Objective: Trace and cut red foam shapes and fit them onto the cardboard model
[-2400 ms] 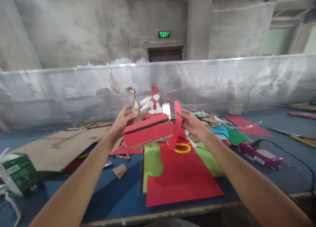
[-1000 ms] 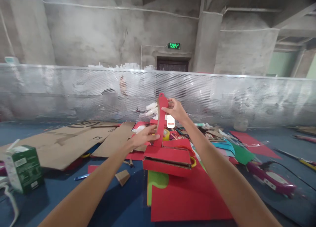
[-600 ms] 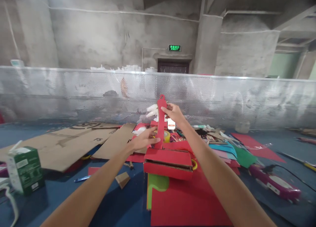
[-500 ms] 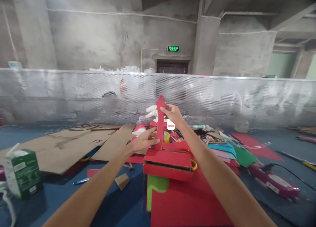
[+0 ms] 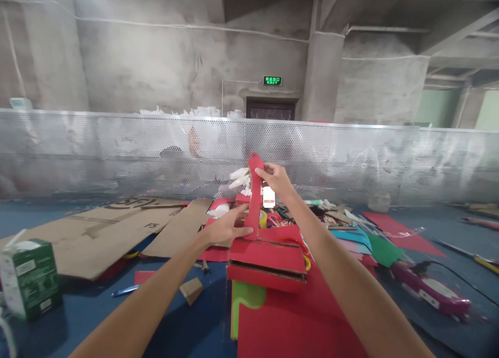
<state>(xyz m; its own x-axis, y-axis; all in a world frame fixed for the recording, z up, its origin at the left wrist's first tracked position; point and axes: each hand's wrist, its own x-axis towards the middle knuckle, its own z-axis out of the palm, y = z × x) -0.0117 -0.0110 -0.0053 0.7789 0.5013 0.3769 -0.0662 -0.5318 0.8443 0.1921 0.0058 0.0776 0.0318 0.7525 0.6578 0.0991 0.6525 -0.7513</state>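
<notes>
A long red cardboard strip (image 5: 254, 202) with a rounded, holed tip rises from the back edge of a flat red cardboard box (image 5: 267, 256). Near its top, the strip is pinched between the thumb and fingers of my right hand (image 5: 276, 180). My left hand (image 5: 228, 225) is at the lower end, its thumb against the strip's base and its fingers reaching behind, partly hidden. Under the box lie a red sheet (image 5: 296, 321) and a green piece (image 5: 249, 295). Yellow tape (image 5: 263, 219) shows behind the strip.
Brown cardboard sheets (image 5: 113, 228) lie to the left, beyond a green carton (image 5: 33, 280) and a blue pen (image 5: 125, 291). A purple corded device (image 5: 432, 290) sits on the right near coloured sheets (image 5: 354, 238). A perforated metal barrier (image 5: 343, 160) runs across the back.
The strip's top has tilted slightly, its hole now looking narrower. Both hands keep their places on it, and the view has shifted a little.
</notes>
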